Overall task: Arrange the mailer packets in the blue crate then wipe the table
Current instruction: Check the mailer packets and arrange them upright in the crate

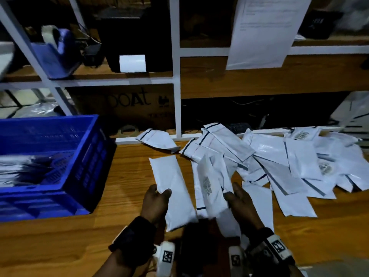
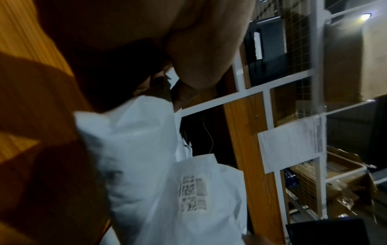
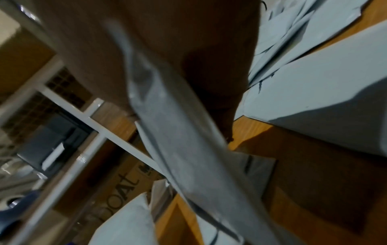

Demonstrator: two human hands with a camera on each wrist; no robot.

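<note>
A plump white plastic mailer packet (image 1: pixel 173 193) is gripped by the left hand (image 1: pixel 154 200), a printed white packet (image 1: pixel 211 184) by the right hand (image 1: pixel 242 202), seemingly gathered for the blue plastic crate (image 1: pixel 87 156) left of the fingers.

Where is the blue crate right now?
In the head view, the blue crate sits on the wooden table at the left, beside the left hand.

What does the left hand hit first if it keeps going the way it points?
Probably nothing beyond the padded white mailer packet that the left hand already grips; further along lies the folded white packet by the white shelf frame. Depth unclear.
</note>
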